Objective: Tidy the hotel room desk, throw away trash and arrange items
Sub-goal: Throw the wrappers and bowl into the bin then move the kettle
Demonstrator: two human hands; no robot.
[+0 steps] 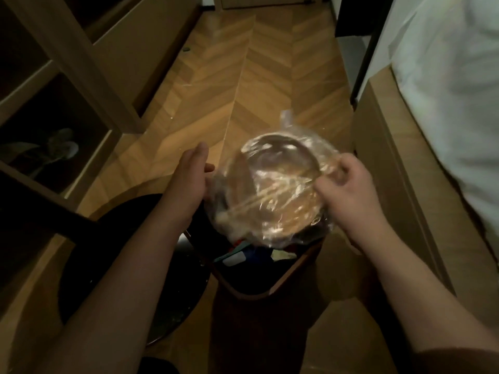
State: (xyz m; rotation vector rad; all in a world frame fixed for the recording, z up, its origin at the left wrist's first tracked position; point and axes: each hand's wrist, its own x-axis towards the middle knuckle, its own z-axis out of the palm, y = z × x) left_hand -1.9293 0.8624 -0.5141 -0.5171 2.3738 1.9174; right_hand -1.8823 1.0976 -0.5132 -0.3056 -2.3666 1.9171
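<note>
Clearly the step in hand is dropping trash into the bin, and doing it well means bringing the clear plastic bag (pixel 272 190) lower and squarely over the opening of the trash bin (pixel 243 292) before letting go, because the bag is light and crinkly and would probably slide off the heap already inside.

Starting from the left, a dark round stool (pixel 129 252) stands just beside the bin. The left hand (pixel 189 179) is next, its fingers nearly straight and relaxed, the palm pressed against the left side of the bag rather than wrapped round it. The bag itself hangs between the two hands, above the far edge of the bin and touching neither the floor nor, as far as I can tell, the rubbish below; it seems to hold a round clear lid or dish. The right hand (pixel 348 184) has its fingers curled in, pinching the crumpled film at the bag's right edge. Judging from this, the right hand carries the weight, so it should release last.
</note>
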